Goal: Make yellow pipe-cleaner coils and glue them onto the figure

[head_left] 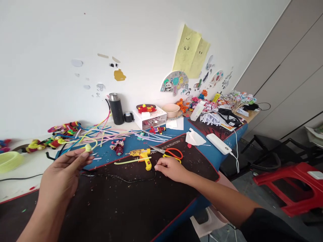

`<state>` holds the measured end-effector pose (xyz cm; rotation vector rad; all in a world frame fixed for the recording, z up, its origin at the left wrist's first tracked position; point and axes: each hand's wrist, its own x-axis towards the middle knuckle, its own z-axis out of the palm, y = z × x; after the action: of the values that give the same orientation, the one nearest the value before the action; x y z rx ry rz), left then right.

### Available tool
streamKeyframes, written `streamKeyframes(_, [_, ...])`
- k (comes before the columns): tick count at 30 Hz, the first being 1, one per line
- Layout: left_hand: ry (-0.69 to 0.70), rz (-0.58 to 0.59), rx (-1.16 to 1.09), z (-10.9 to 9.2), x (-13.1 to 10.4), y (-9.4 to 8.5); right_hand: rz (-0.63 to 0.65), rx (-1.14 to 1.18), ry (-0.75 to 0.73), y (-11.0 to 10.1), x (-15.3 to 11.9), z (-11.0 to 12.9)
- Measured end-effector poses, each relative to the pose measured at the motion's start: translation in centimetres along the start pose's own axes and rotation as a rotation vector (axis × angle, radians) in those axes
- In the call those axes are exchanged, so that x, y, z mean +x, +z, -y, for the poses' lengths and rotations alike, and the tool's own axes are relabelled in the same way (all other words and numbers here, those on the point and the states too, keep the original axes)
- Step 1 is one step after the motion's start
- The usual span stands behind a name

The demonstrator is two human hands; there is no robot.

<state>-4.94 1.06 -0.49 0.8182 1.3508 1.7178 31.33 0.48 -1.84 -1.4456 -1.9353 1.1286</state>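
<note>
My left hand (62, 173) pinches a yellow-green pipe cleaner (88, 148) between thumb and fingertips; one end is wound into a small coil and a loose tail curves up. My right hand (171, 169) is closed, fingers curled and fingertips together; what they hold, if anything, is hidden. It is just right of a yellow glue gun (141, 155) lying on the black mat (113, 205). Scissors (174, 153) with orange and yellow handles lie directly behind that hand, partly covered by it. A straight yellow-green pipe cleaner (131, 161) rests across the glue gun.
Many coloured pipe cleaners (103, 136) spread along the back, beside small finished dolls (117, 146). A black thermos (116, 109), a white drawer box (153, 120) and a pink bowl (171, 110) stand by the wall. At right are a white power bank (219, 144) and a red stool (292, 188).
</note>
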Motion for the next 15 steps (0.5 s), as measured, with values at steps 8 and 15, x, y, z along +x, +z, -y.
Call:
streamKeyframes(8, [0.051, -0.126, -0.230, -0.4, 1.9, -1.8, -0.019, 0.011, -0.032, -0.4, 0.7, -1.8])
streamKeyframes(15, [0.095, -0.212, -0.308, -1.5, 2.5, -2.9, 0.071, -0.113, -0.330, 3.2, 4.3, 2.9])
